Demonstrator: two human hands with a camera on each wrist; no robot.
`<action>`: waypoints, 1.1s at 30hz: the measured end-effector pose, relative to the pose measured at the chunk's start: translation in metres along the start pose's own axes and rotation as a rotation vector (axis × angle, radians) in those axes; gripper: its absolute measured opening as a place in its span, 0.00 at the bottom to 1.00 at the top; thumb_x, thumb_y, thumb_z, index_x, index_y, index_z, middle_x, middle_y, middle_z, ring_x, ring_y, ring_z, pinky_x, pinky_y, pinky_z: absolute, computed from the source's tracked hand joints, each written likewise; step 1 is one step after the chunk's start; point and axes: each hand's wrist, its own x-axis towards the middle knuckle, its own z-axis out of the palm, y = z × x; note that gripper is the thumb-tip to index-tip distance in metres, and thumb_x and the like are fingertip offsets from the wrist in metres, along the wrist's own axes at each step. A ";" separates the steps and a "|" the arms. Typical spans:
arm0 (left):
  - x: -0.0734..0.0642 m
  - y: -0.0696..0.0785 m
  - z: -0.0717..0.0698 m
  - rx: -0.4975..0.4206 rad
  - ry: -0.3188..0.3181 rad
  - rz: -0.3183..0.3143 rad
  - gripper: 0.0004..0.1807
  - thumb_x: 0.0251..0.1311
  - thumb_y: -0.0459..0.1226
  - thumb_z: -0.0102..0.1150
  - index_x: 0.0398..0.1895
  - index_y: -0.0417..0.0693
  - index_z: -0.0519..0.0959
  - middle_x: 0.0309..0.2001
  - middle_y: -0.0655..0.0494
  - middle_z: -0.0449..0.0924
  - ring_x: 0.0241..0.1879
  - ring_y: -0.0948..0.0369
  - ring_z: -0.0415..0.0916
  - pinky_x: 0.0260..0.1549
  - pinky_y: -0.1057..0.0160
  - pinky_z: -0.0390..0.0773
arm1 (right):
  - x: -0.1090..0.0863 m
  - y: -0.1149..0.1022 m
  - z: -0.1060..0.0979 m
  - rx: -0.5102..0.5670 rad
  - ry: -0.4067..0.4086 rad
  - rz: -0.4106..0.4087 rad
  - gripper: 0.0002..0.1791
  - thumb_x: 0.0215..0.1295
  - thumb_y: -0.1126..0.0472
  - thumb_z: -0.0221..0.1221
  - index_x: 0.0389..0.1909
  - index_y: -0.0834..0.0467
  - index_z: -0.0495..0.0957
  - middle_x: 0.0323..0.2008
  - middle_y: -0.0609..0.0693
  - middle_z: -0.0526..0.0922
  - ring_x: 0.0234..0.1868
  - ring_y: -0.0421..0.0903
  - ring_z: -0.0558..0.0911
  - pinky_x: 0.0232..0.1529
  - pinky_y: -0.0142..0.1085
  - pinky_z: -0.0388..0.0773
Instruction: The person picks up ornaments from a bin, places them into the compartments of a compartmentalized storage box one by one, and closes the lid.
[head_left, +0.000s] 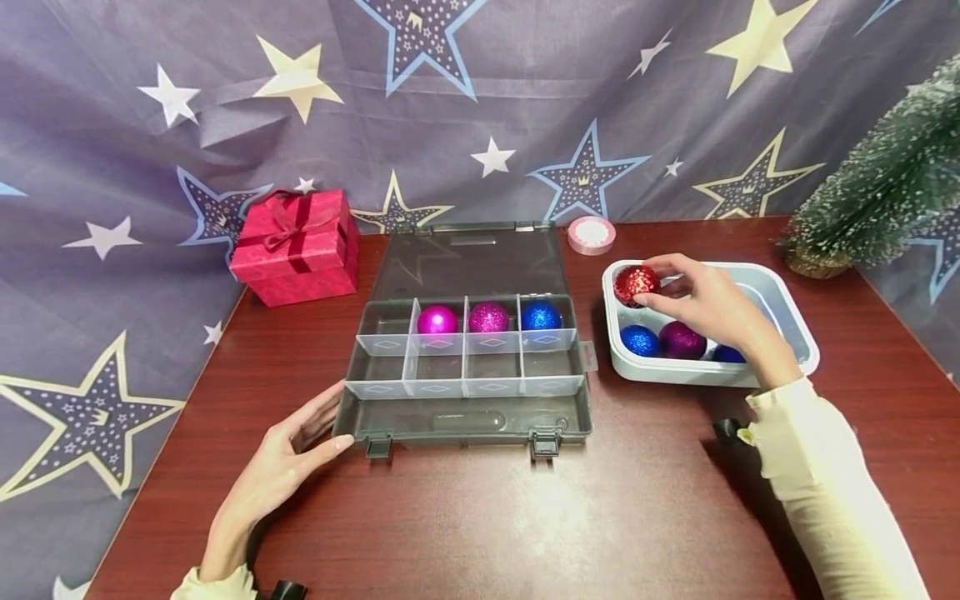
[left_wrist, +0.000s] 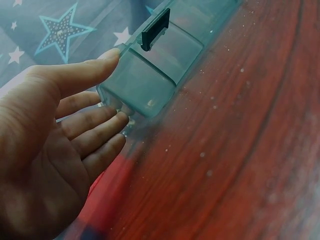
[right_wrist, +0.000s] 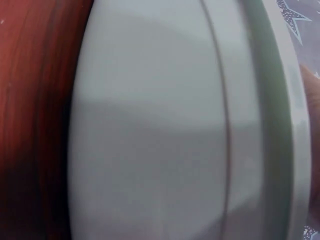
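My right hand pinches a red glitter ball between thumb and fingers, at the left end of a white tub. Inside the tub sit a blue glitter ball, a purple ball and another blue ball, partly hidden by the hand. My left hand rests at the front left corner of a grey divided box, thumb at its front, fairly straight fingers along its side. Its back row holds a shiny magenta ball, a pink glitter ball and a blue glitter ball.
The box lid stands raised behind it. Around the back are a red gift box at left, a roll of pink tape, and a small frosted tree at right. A star-patterned cloth hangs behind the table.
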 end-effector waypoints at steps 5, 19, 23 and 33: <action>0.000 0.000 0.000 -0.005 0.003 -0.001 0.38 0.69 0.30 0.65 0.80 0.44 0.62 0.72 0.43 0.69 0.67 0.67 0.71 0.60 0.75 0.71 | 0.000 -0.004 -0.003 -0.006 0.039 -0.026 0.29 0.68 0.55 0.70 0.66 0.61 0.76 0.55 0.64 0.83 0.49 0.62 0.85 0.50 0.39 0.81; 0.001 -0.001 0.001 -0.021 0.001 0.008 0.38 0.69 0.29 0.65 0.80 0.44 0.63 0.72 0.43 0.69 0.67 0.66 0.71 0.60 0.74 0.71 | 0.006 -0.022 0.001 0.039 0.094 -0.108 0.27 0.66 0.58 0.71 0.64 0.59 0.78 0.56 0.59 0.84 0.48 0.59 0.86 0.40 0.20 0.74; 0.000 0.000 0.001 -0.015 0.001 0.005 0.38 0.69 0.29 0.65 0.80 0.44 0.63 0.72 0.43 0.70 0.67 0.66 0.71 0.60 0.74 0.71 | 0.011 -0.026 0.006 0.047 0.094 -0.124 0.27 0.65 0.59 0.72 0.63 0.59 0.79 0.55 0.59 0.85 0.47 0.59 0.87 0.42 0.21 0.75; 0.001 0.001 0.001 -0.017 0.001 0.001 0.38 0.69 0.29 0.65 0.80 0.43 0.62 0.73 0.42 0.68 0.67 0.68 0.71 0.60 0.74 0.71 | 0.024 -0.036 0.019 0.066 0.074 -0.163 0.27 0.65 0.59 0.72 0.63 0.59 0.79 0.56 0.57 0.84 0.49 0.57 0.87 0.52 0.49 0.83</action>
